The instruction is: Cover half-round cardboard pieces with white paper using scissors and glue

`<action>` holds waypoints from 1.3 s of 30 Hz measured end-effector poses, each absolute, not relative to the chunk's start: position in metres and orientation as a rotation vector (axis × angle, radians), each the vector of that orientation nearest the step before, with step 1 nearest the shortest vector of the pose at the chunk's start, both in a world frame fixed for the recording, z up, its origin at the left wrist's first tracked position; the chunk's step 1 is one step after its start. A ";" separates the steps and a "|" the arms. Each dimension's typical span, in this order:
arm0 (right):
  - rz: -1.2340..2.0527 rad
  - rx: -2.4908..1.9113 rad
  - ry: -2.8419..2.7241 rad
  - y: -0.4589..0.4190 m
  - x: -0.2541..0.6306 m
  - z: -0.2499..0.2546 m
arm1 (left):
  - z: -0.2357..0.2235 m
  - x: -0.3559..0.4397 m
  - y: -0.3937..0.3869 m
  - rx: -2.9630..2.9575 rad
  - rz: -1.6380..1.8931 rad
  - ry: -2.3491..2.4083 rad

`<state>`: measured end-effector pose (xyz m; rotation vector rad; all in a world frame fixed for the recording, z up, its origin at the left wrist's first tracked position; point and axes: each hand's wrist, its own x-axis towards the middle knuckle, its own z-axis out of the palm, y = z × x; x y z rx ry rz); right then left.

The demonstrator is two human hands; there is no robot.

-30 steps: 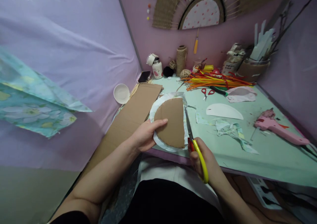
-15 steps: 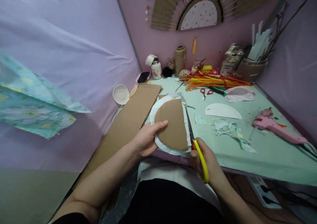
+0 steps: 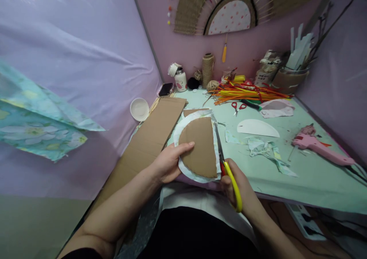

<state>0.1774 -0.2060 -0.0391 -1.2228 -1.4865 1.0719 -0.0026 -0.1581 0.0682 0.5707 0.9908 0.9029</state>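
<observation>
My left hand (image 3: 173,160) grips the curved side of a half-round cardboard piece (image 3: 200,146), thumb on top and fingers underneath. A light fabric (image 3: 183,125) lies under the cardboard and shows as a pale border around it. Wrapped round the yellow handle of a pair of scissors (image 3: 233,184) is my right hand (image 3: 236,182). The scissor blades point away from me along the straight right edge of the fabric. Whether the blades are fully together is hard to make out. Fabric scraps (image 3: 265,150) lie to the right of the scissors.
A pink glue gun (image 3: 322,146) lies at the right, near a white half-round piece (image 3: 258,128). Small red scissors (image 3: 238,108) and orange strips (image 3: 252,94) are farther back. A long cardboard sheet (image 3: 155,133) and a white paper cup (image 3: 139,109) are on the left.
The cardboard and fabric have shifted slightly toward me, with their straight edge tilting a little. The scissors stay along that edge, in nearly the same place. Both hands keep their hold.
</observation>
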 end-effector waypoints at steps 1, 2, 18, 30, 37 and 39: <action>1.068 -1.228 -1.488 -0.206 0.178 -0.039 | 0.069 -0.002 -0.159 0.565 0.894 0.997; 1.065 -1.232 -1.488 -0.206 0.178 -0.040 | 0.069 -0.002 -0.160 0.561 0.885 1.002; 1.096 -1.230 -1.350 -0.203 0.175 -0.045 | 0.067 0.000 -0.164 0.555 0.867 1.012; 1.104 -1.238 -1.435 -0.206 0.179 -0.044 | 0.064 -0.002 -0.166 0.570 0.826 1.011; 1.091 -1.248 -1.425 -0.205 0.180 -0.044 | 0.060 -0.006 -0.167 0.612 0.764 0.965; 1.113 -1.252 -1.411 -0.206 0.180 -0.044 | 0.060 -0.006 -0.168 0.610 0.757 0.959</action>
